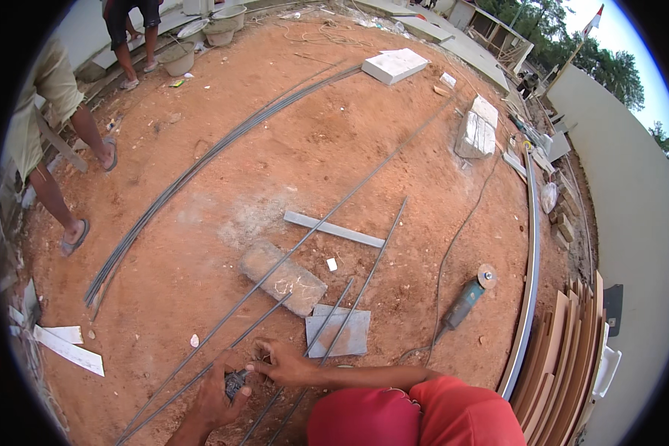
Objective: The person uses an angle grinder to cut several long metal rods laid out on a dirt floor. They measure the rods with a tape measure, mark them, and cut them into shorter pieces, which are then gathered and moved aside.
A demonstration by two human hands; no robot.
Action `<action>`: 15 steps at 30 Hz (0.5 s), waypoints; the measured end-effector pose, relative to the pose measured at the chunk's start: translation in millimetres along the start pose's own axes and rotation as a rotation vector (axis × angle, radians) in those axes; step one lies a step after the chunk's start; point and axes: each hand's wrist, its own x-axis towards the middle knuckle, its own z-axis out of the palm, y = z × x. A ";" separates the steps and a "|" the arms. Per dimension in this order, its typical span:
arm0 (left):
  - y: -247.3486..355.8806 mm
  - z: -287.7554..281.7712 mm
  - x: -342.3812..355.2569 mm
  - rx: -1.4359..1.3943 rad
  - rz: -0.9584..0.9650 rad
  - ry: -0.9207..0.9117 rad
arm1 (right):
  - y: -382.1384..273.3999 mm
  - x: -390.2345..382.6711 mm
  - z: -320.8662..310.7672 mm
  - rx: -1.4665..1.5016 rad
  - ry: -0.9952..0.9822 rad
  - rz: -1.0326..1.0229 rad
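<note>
My left hand, at the bottom left of centre, is closed round a dark, compact, rounded object; its kind is not clear, though it resembles a tape measure. From the right, my right hand reaches across with curled fingers, its thumb and fingertip pinching at the object's upper edge. Just beyond my hands, thin steel rods run diagonally over the ground. Some rest across a greyish stone block, others over flat grey tiles. A grey metal bar lies crosswise under the rods.
An angle grinder with its cord lies to the right. Beyond it are a long metal profile and stacked brown boards by a wall. A rod bundle curves across the left. Two people's legs stand at the far left.
</note>
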 end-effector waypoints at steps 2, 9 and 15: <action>-33.7 0.0 -6.5 -0.111 -0.051 0.070 | -7.2 -2.0 -30.6 0.026 0.099 -0.112; -82.6 -39.2 -54.9 -0.258 -0.513 -0.291 | -59.6 7.4 -201.8 0.164 0.820 -0.326; -117.1 -23.2 -91.1 -0.288 -0.500 -0.287 | -54.2 39.0 -265.2 0.436 0.997 -0.441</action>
